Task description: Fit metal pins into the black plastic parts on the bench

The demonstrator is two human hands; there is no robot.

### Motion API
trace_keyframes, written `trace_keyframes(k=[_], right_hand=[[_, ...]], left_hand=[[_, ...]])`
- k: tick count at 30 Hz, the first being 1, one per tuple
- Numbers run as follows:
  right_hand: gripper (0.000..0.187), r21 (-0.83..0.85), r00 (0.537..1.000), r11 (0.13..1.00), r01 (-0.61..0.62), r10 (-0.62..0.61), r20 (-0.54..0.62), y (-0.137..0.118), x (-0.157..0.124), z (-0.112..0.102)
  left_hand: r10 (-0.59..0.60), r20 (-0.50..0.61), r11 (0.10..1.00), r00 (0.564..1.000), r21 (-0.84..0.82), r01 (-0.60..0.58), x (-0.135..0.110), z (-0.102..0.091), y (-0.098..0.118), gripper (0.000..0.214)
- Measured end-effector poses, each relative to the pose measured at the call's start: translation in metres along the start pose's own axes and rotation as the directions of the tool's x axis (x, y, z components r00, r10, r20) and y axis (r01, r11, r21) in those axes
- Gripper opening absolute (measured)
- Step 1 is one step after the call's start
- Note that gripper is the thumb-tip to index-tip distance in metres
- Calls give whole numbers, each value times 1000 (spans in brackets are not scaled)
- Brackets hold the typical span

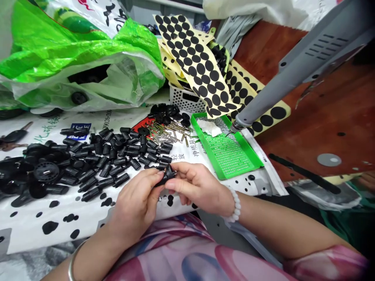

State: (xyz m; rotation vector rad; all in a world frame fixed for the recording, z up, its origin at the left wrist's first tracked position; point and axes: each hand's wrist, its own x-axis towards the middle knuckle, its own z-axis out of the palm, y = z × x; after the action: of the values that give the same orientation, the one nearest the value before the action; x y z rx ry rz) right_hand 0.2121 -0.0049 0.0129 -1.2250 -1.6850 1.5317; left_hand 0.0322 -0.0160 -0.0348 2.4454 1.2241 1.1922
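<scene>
My left hand (137,203) and my right hand (199,187) meet just above the table's near edge. Both pinch one small black plastic part (166,175) between their fingertips. Just beyond them lies a spread of several black cylindrical parts (117,156) on a white printed sheet (35,222). A small heap of metal pins (168,134) lies behind those parts. A white bead bracelet sits on my right wrist and a thin bangle on my left.
A green perforated tray (231,156) stands right of the hands, with a grey tool arm (293,74) reaching down to it. Yellow sheets of black round pads (199,62) drape over a white basket (187,99). A green plastic bag (73,58) fills the back left. Round black parts (43,171) lie left.
</scene>
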Motion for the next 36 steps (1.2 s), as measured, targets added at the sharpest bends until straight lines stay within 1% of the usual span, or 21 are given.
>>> trace_keyframes(k=[2,3,5,6,8,10,12,14,16,17,18,20,22,23,25,27,29,30,32,34,36], right_hand=[[22,214,985,962,-170,163,52,1,2,4],[24,249,975,943,-220,208,76,1,3,5],[28,220,967,942,-253,239,88,2,3,4],[31,168,971,957,-236,227,70,1,3,2],[38,-12,988,988,-152,152,13,0,-1,-6],[49,-243,999,970,-1,-8,-34,-2,-5,-16],[61,-456,972,866,206,-234,-4,-3,-8,-24],[59,-593,903,699,400,-413,121,-1,-8,-27],[49,-654,849,577,489,-486,206,2,-5,-25],[44,-664,852,575,478,-488,192,3,-3,-22],[40,-654,875,618,436,-461,148,5,-2,-18],[32,-548,943,783,295,-330,36,7,1,-10],[25,-344,989,929,134,-145,-7,7,3,-4],[23,-231,998,971,63,-65,0,7,4,-1],[24,-37,998,998,-57,58,18,7,6,2],[30,84,987,984,-160,157,37,7,10,3],[36,148,978,967,-209,206,39,4,14,2],[38,162,981,967,-195,193,29,2,16,1],[41,172,995,980,-102,103,2,-3,18,-2],[42,179,999,984,3,3,-34,-7,18,-4],[39,193,994,979,67,-50,-93,-7,17,-3]], left_hand=[[81,-28,994,996,79,-79,0,2,-2,21],[103,-33,991,994,92,-100,0,3,-3,21],[90,-15,994,996,63,-89,0,3,-5,22],[56,-9,998,998,23,-56,0,2,-5,21],[-48,7,994,999,-93,49,1,-1,-5,21],[-165,36,962,986,-215,169,1,-3,-5,20],[-256,85,912,963,-308,270,0,-5,-4,20],[-291,154,869,944,-370,328,-2,-5,-3,19],[-283,193,862,940,-378,337,-3,-4,-1,19],[-267,187,878,945,-358,319,-3,-3,0,19],[-246,163,902,955,-321,288,-4,-2,1,18],[-185,100,956,978,-214,202,-3,0,3,15],[-92,60,990,994,-104,97,-3,1,3,14],[-47,52,997,998,-57,50,-3,2,1,14],[20,42,1000,999,11,-20,-4,2,-2,18],[39,36,999,999,28,-40,-5,3,-6,20],[-20,33,999,999,-46,22,-3,3,-8,19],[-90,27,988,996,-122,93,-1,2,-8,18],[-295,41,894,955,-340,291,5,0,-6,16],[-480,113,681,870,-578,450,11,-4,-4,17],[-560,214,434,801,-747,504,16,-7,-2,19]])
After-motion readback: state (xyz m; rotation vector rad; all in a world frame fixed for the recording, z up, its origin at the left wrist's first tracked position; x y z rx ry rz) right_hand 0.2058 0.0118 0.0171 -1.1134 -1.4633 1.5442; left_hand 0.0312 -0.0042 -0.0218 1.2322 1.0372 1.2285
